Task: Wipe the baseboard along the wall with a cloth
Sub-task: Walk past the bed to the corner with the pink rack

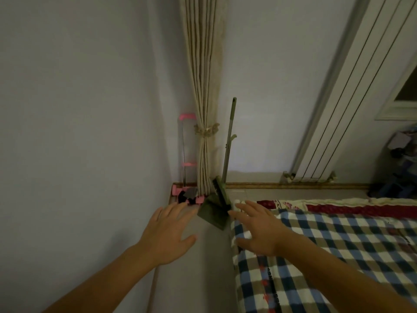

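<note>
L hand (168,231) & R hand (259,231) at lower ctr, apart, fingers spread, holding nothing. No cloth visible. Baseboard (293,185) runs mid-frame along far wall. Risk: reaching fwd could knock over dustpan (214,211) & broom (228,141) leaning in corner.

A matt painted wall (79,98) is seen. The curtain (204,86) is of ribbed beige cloth. The baseboard (293,185) looks like brown wood. The bed (338,245) is covered with soft checked cloth. The dustpan (214,213) appears to be matt green plastic.
</note>
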`<act>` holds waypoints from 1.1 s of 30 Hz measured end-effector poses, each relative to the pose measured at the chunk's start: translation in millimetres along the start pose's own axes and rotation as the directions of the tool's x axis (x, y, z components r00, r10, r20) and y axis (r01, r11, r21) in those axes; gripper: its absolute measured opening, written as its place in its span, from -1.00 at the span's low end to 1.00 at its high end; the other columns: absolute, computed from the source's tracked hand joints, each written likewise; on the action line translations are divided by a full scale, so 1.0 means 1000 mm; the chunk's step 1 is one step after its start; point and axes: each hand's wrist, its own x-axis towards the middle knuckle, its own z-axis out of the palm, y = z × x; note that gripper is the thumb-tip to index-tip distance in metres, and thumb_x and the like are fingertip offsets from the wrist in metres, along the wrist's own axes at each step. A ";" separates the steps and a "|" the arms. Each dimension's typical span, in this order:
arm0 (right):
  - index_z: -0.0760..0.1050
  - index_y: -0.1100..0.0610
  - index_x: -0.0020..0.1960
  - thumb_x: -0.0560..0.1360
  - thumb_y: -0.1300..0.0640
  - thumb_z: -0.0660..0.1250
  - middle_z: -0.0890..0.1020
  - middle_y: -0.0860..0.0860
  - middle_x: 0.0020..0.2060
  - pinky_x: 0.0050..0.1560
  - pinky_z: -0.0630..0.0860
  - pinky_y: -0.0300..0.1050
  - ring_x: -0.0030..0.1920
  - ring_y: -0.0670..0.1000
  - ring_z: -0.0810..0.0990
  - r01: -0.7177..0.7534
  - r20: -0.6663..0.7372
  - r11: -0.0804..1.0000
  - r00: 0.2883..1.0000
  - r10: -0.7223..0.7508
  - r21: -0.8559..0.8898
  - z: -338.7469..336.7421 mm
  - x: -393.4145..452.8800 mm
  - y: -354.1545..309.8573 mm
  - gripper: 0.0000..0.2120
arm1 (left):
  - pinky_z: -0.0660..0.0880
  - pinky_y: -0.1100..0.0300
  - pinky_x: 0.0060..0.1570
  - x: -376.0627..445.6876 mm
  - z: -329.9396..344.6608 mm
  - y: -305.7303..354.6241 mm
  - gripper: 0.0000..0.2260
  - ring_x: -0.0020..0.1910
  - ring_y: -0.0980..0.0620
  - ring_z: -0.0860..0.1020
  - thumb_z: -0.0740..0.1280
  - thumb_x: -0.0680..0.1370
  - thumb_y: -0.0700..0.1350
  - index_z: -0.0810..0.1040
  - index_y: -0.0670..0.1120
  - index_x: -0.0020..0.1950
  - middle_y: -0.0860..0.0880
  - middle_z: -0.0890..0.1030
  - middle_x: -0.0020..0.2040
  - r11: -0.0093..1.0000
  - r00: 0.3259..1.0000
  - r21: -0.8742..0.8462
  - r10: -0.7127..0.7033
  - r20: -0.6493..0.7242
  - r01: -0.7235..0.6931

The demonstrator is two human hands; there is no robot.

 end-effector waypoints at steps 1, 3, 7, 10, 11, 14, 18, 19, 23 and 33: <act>-0.03 -0.16 0.54 0.49 -0.25 0.21 -0.04 -0.09 0.55 0.48 -0.11 0.10 0.54 0.05 -0.15 0.008 0.005 1.000 1.000 -0.008 -0.001 -0.001 0.011 0.007 -0.29 | -0.12 0.01 0.43 0.012 0.002 -0.004 -0.30 0.51 -0.02 0.03 -0.14 0.38 0.37 -0.10 0.19 0.50 0.01 0.06 0.55 1.000 1.000 -0.008 0.003 0.003 -0.003; -0.02 -0.14 0.54 0.49 -0.25 0.22 -0.03 -0.08 0.55 0.48 -0.11 0.09 0.54 0.05 -0.13 0.028 0.014 1.000 0.999 -0.028 -0.011 -0.004 0.032 0.021 -0.28 | -0.11 0.00 0.44 0.037 0.006 -0.012 -0.29 0.51 -0.02 0.03 -0.14 0.38 0.37 -0.09 0.19 0.51 0.00 0.06 0.55 1.000 1.000 -0.008 -0.002 0.019 0.002; -0.03 -0.15 0.54 0.50 -0.27 0.20 -0.03 -0.08 0.55 0.48 -0.12 0.07 0.54 0.04 -0.13 0.051 0.057 0.999 0.997 -0.050 -0.015 -0.008 0.072 0.045 -0.28 | -0.12 0.02 0.44 0.081 0.007 -0.023 -0.26 0.51 0.01 -0.01 -0.21 0.34 0.37 -0.09 0.20 0.51 0.04 0.02 0.55 1.000 0.998 0.013 -0.020 0.052 0.019; -0.04 -0.15 0.54 0.49 -0.27 0.21 -0.03 -0.08 0.55 0.48 -0.09 0.08 0.54 0.05 -0.11 0.058 0.082 0.998 0.995 -0.058 -0.003 -0.012 0.103 0.060 -0.27 | -0.11 0.07 0.43 0.109 0.008 -0.030 -0.25 0.50 0.02 0.01 -0.21 0.34 0.37 -0.05 0.19 0.52 0.05 0.05 0.54 1.000 0.999 0.008 -0.028 0.038 0.027; -0.04 -0.15 0.54 0.49 -0.27 0.21 -0.02 -0.08 0.55 0.48 -0.08 0.08 0.54 0.05 -0.09 0.063 0.089 0.998 0.994 -0.063 0.002 -0.013 0.112 0.065 -0.28 | -0.11 0.10 0.41 0.116 0.009 -0.033 -0.25 0.50 0.02 0.01 -0.20 0.34 0.37 -0.04 0.19 0.52 0.05 0.06 0.54 0.999 0.999 -0.007 -0.032 0.038 0.033; -0.03 -0.14 0.54 0.50 -0.27 0.20 -0.02 -0.08 0.55 0.48 -0.05 0.06 0.53 0.05 -0.05 0.074 0.109 0.997 0.991 -0.076 0.025 -0.017 0.138 0.078 -0.28 | -0.15 0.16 0.39 0.138 0.012 -0.041 -0.24 0.51 0.01 -0.06 -0.20 0.31 0.39 -0.09 0.21 0.51 0.05 0.00 0.55 0.995 0.995 -0.061 -0.068 0.071 0.073; -0.03 -0.14 0.54 0.50 -0.27 0.21 -0.02 -0.08 0.55 0.48 -0.03 0.05 0.53 0.06 -0.03 0.089 0.144 0.996 0.985 -0.093 0.030 -0.020 0.169 0.096 -0.28 | -0.15 0.14 0.41 0.164 0.018 -0.057 -0.21 0.52 -0.02 -0.09 -0.21 0.30 0.40 -0.07 0.19 0.52 0.02 -0.02 0.56 0.991 0.988 -0.048 -0.122 0.095 0.127; -0.04 -0.14 0.54 0.50 -0.26 0.21 -0.02 -0.07 0.55 0.48 -0.03 0.06 0.53 0.06 -0.02 0.088 0.147 0.996 0.985 -0.092 0.033 -0.020 0.175 0.099 -0.28 | -0.15 0.10 0.43 0.169 0.019 -0.060 -0.20 0.52 -0.03 -0.09 -0.21 0.29 0.40 -0.06 0.19 0.52 0.02 -0.02 0.56 0.989 0.986 -0.040 -0.135 0.100 0.140; -0.03 -0.12 0.55 0.51 -0.22 0.23 -0.01 -0.05 0.55 0.47 -0.01 0.03 0.52 0.07 0.01 0.077 0.167 0.996 0.983 -0.082 0.036 -0.024 0.197 0.109 -0.28 | -0.14 0.02 0.48 0.187 0.022 -0.070 -0.20 0.52 -0.03 -0.12 -0.25 0.29 0.40 -0.08 0.19 0.52 0.05 -0.06 0.56 0.987 0.981 -0.019 -0.154 0.120 0.157; -0.05 -0.09 0.55 0.51 -0.24 0.22 -0.01 -0.02 0.56 0.48 0.03 0.05 0.52 0.09 0.02 0.066 0.206 0.998 0.976 -0.069 0.025 -0.024 0.251 0.125 -0.26 | -0.16 0.06 0.44 0.227 0.042 -0.103 -0.21 0.52 -0.03 -0.12 -0.22 0.31 0.41 -0.13 0.19 0.52 0.05 -0.09 0.56 0.981 0.978 -0.064 -0.175 0.116 0.183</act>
